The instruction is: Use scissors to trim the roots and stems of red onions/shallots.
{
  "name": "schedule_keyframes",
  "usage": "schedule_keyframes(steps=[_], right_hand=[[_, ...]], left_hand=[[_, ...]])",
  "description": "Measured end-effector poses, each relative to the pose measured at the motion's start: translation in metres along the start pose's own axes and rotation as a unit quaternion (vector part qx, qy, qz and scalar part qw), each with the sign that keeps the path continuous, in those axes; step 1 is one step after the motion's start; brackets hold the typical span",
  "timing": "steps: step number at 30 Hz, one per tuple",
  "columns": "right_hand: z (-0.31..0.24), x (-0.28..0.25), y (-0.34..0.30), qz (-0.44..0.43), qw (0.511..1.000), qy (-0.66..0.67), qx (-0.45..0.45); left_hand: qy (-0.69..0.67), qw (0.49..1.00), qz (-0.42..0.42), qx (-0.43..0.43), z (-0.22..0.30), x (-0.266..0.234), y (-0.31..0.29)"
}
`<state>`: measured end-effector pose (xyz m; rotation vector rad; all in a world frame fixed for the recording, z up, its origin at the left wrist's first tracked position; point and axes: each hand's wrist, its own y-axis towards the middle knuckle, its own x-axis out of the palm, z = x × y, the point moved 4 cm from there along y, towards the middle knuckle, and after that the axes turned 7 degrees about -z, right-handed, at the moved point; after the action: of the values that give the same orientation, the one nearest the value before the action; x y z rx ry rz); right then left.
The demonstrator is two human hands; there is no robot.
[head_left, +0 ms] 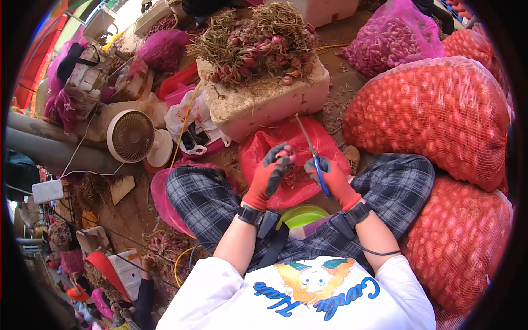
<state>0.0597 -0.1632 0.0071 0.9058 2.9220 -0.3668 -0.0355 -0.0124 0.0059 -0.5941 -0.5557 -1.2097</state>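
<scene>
While the left hand (268, 175) clamps its fingers on a shallot (287, 155), the right hand (331, 179) grips blue-handled scissors (313, 157). Both hover above a red mesh bag (286, 140).

A white foam box (264, 102) sits on the ground in front of the person's knees. It is blocky, with chipped sides, and its top is heaped with small red onions on dry stalks. A red mesh bag (286, 151) lies flat just below it. On the right, two big red net sacks (434, 115) full of small onions are stacked, one (462, 242) lower by the knee. A pink net sack (390, 41) stands behind them near the top edge. A white plastic bag (184, 118) lies crumpled left of the foam box. A small white flat box (48, 191) lies at the far left.
</scene>
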Motion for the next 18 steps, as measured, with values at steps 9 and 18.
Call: schedule_keyframes(steps=[9, 18], right_hand=[[0.000, 0.005, 0.012, -0.006, 0.990, 0.098, 0.105], [-0.015, 0.001, 0.014, 0.019, 0.984, -0.143, -0.108]], left_hand=[[0.242, 0.970, 0.000, -0.006, -0.019, 0.017, -0.013], [0.195, 0.980, -0.003, -0.043, -0.017, 0.020, -0.017]])
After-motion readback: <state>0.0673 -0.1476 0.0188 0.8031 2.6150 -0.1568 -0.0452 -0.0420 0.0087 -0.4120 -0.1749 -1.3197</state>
